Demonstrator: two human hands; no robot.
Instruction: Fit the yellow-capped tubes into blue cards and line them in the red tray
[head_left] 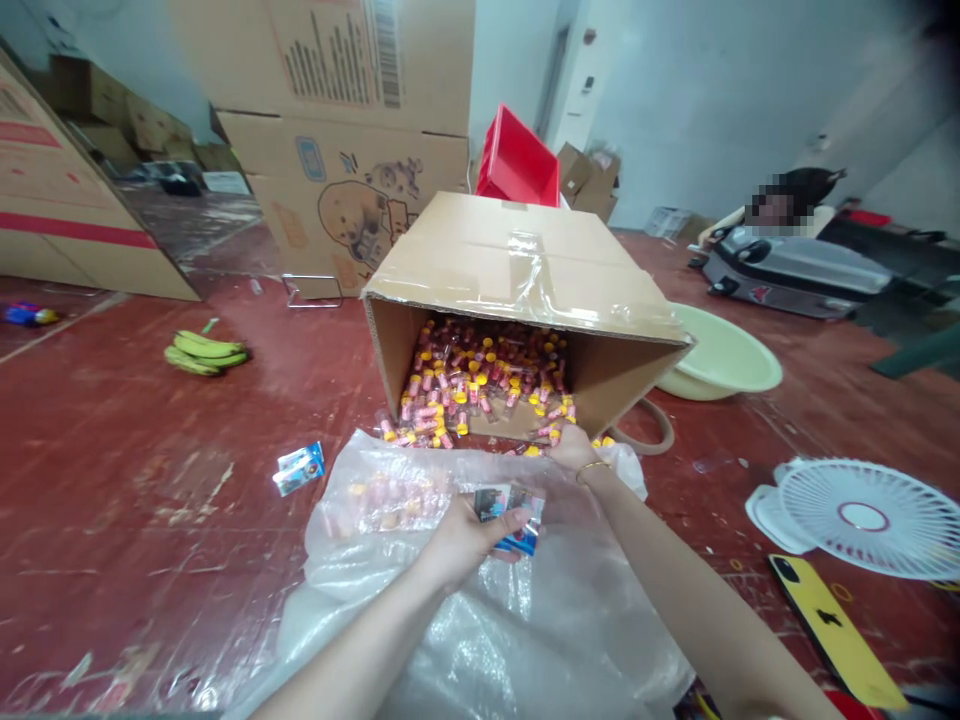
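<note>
My left hand (480, 530) is closed around a few small, blue printed packets (525, 540), its thumb pressed across them. At the lower right of the box mouth, my right hand (573, 448) reaches in among small clear bottles with yellow caps (461, 395). Its fingers are mostly hidden, so a grip cannot be made out. The cardboard box (517, 260) lies on its side, mouth towards me, with the pink-filled bottles heaped inside and spilling at its lip. A translucent plastic sheet or bag (480, 620) spreads below both hands and covers some bottles on the left.
Blue packets (298, 468) and bananas (204, 352) lie on the red floor at left. To the right are a pale green basin (720, 355), a white fan grille (885, 515) and a yellow phone (836, 630). Behind stand large cartons (352, 150); a person (795, 200) is beside a suitcase (795, 270).
</note>
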